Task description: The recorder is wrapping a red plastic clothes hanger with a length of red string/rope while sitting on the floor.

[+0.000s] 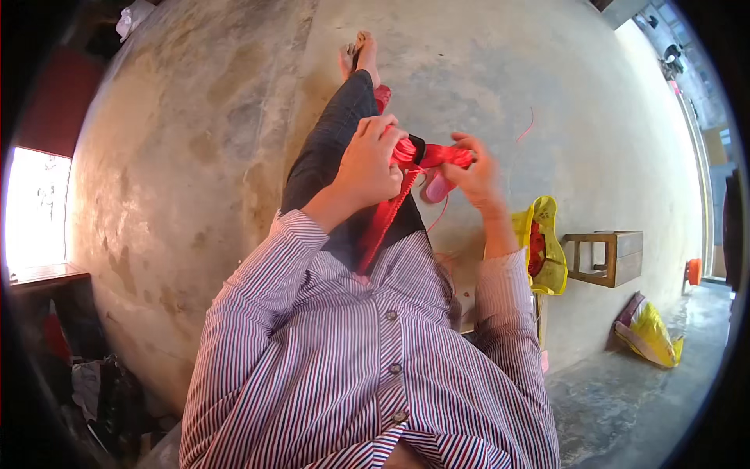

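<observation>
1. Bare concrete floor (195,156), grey and stained, all around; bright window opening at far left, with dark clutter below it.
2. Further right on the floor: a small wooden stool (608,258) lying on its side, a yellow bag (547,242) with red material inside just beside the right forearm, and a second yellow bag (650,334) lower down.
3. Seated low, one leg in dark trousers (332,141) stretched out forward, bare foot (361,53) at the far end; striped shirt (351,367) filling the lower part of the view.
4. Red woven strip (384,223) held up over the lap, not resting on any surface. Long axis running from the hands diagonally down toward the chest (lower end lost against the shirt).
5. Left hand (371,164) curled closed around the bunched upper end of the strip, fingers wrapped over it, back of hand toward the camera.
6. Right hand (476,176) just beside it, fingertips pinching a short red piece (445,155) that runs sideways from the bunch; both hands equally near, joined through the red material.
7. Thin loose red thread (441,213) hanging below the right hand; another thin red strand (528,129) lying on the floor beyond.
8. Pink rounded object (436,187) under the right hand, partly hidden; kind not possible to tell.
</observation>
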`<state>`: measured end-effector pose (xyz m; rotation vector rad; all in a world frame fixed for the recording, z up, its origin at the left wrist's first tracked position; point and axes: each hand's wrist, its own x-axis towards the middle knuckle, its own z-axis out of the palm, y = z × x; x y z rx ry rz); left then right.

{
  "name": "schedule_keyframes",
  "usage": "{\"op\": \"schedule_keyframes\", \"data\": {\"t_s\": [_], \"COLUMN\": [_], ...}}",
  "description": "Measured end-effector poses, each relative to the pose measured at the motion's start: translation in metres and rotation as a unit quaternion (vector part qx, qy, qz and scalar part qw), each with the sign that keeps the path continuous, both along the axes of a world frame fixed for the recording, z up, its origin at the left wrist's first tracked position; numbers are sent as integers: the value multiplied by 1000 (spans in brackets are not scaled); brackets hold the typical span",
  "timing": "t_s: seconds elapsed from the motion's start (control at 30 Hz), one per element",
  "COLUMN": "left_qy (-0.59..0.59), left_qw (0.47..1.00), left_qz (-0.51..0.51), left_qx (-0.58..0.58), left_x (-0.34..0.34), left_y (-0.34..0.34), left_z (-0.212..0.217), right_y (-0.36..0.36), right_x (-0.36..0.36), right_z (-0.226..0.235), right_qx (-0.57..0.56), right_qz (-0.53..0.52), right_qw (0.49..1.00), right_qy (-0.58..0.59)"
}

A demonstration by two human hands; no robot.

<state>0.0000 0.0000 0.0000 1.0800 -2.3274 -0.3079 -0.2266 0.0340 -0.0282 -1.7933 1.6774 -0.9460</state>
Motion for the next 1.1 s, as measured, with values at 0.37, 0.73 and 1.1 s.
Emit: {"op": "schedule_keyframes", "data": {"t_s": [0.37, 0.73, 1.1], "left_qy": [204, 236, 265], "left_qw": [929, 902, 883], "left_qz": [-2, -25, -33], "left_qx": [308, 360, 385], "left_x": [-3, -5, -4], "left_y": [22, 26, 23], "left_z": [-13, -8, -22], "right_y": [77, 162, 88], "right_x": [1, 92, 44], "right_z": [108, 151, 91], "right_qx": [-86, 165, 44], "right_qz": [155, 313, 41], "right_qw": [753, 529, 618], "right_qy": [-633, -771, -784]}}
